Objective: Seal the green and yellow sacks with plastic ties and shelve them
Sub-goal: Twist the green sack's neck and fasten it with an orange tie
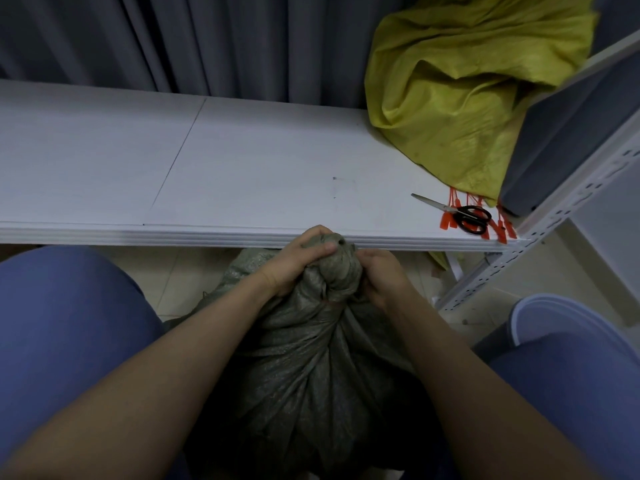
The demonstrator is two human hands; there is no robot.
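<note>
A full green woven sack (311, 368) stands on the floor between my knees, its mouth gathered into a twisted neck just below the shelf edge. My left hand (298, 259) grips the bunched top of the neck from the left. My right hand (381, 275) grips the neck from the right side. A yellow sack (460, 88) lies slumped and loose at the right end of the white shelf board (207, 168). Several orange plastic ties (450, 216) lie at the shelf's right front corner, partly under the scissors and the yellow sack.
Black-handled scissors (464, 214) rest on the ties. A white perforated shelf upright (540, 226) and a grey panel (568, 140) stand at the right. A white bucket rim (561, 317) sits on the floor by my right knee. A grey curtain hangs behind the shelf.
</note>
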